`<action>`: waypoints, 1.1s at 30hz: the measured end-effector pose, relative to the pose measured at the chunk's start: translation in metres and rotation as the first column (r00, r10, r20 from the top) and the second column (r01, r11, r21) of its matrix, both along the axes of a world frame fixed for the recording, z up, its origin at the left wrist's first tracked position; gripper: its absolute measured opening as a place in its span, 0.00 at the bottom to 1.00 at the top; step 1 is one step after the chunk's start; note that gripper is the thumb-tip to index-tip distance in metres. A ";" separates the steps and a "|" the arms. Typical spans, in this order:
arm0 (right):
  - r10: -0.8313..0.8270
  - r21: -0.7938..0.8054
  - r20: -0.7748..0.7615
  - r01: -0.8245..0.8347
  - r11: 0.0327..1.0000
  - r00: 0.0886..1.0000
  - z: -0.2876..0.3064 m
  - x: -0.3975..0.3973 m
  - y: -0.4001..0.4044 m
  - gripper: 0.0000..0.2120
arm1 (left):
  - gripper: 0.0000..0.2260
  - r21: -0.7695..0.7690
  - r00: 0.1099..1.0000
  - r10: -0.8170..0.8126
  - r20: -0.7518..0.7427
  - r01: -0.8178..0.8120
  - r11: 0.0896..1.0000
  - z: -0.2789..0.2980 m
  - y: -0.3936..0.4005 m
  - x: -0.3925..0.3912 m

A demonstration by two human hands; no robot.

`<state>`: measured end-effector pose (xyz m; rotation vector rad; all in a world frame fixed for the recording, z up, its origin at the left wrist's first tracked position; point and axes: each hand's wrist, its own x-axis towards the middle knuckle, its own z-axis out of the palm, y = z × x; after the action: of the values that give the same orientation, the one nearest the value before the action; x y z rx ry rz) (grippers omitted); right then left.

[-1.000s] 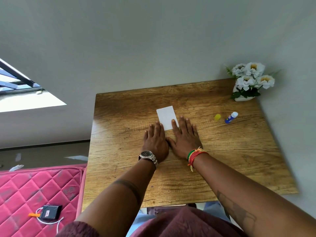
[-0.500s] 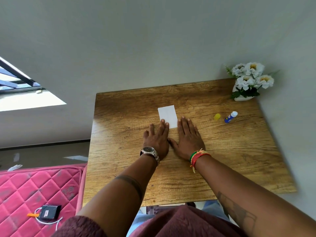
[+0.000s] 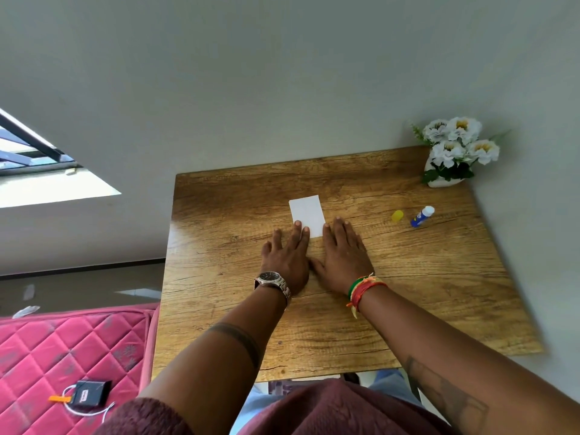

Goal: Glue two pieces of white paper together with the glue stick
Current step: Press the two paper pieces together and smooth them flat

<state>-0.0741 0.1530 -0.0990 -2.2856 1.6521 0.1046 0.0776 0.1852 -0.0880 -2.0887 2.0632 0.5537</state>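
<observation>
Head view, bench: a wooden bench [image 3: 408,293] fills the middle and right of the frame, set against a grey wall.
Head view, paper: one white rectangle, the paper [image 3: 307,213], lies flat at centre frame; whether it is a single sheet or two stacked cannot be told from here.
Head view, left hand: the left hand [image 3: 287,259] lies flat at centre, fingers straight and spread, its fingertips on the lower left corner of the paper; it holds nothing. A watch [image 3: 270,277] sits on the wrist.
Head view, right hand: the right hand [image 3: 343,255] lies flat just right of the left, fingers straight, its index finger along the paper's lower right edge; it holds nothing. Bands [image 3: 364,288] circle the wrist.
Head view, glue: the glue stick [image 3: 422,216] lies on its side at right of centre, well apart from the hands, its yellow cap [image 3: 397,215] off and just beside it.
Head view, surroundings: flowers [image 3: 455,149] stand at the bench's upper right corner; a pink mattress [image 3: 62,346] shows at lower left.
Progress: judging by the open, set-down stick and both palms flat at the paper, the gluing looks done and the sheets are being pressed together.
Left to do: likely only finishing the pressing, and perhaps capping the stick.
</observation>
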 end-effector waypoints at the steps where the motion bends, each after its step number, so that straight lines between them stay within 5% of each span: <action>1: -0.025 -0.026 -0.001 0.025 0.999 1.000 0.004 0.004 -0.005 0.37 | 0.29 -0.006 1.000 0.002 -0.006 -0.002 1.000 0.000 0.000 0.000; 3: -0.047 -0.095 -0.014 0.046 0.994 0.999 0.011 0.013 -0.019 0.30 | 0.29 -0.009 1.000 0.008 -0.017 -0.008 1.000 0.001 -0.002 0.002; 14: 0.249 0.071 -0.208 -0.239 0.968 0.946 0.018 0.036 -0.088 0.29 | 0.32 0.007 1.000 0.009 -0.027 -0.009 1.000 -0.001 -0.006 0.007; 18: 0.210 0.164 -0.242 -0.173 0.971 0.947 0.020 0.045 -0.098 0.34 | 0.32 0.002 1.000 0.001 -0.027 -0.001 1.000 -0.001 -0.006 0.008; 23: 0.172 0.095 -0.202 -0.155 0.983 0.964 0.019 0.043 -0.090 0.36 | 0.33 0.021 1.000 0.002 -0.029 -0.001 1.000 0.002 -0.008 0.008; 27: 0.076 -0.014 -0.216 -0.081 0.997 0.973 0.009 0.018 -0.086 0.32 | 0.33 0.023 0.999 0.003 -0.035 -0.002 1.000 0.004 -0.010 0.008; 33: 0.026 0.073 -0.230 -0.009 0.997 0.973 0.019 0.011 -0.103 0.31 | 0.31 0.011 1.000 -0.004 -0.023 0.005 1.000 0.007 -0.012 0.009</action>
<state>-0.0634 0.0501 -0.0800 -2.3065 1.7070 0.4428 0.0862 0.1736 -0.0814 -2.0811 2.0720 0.5898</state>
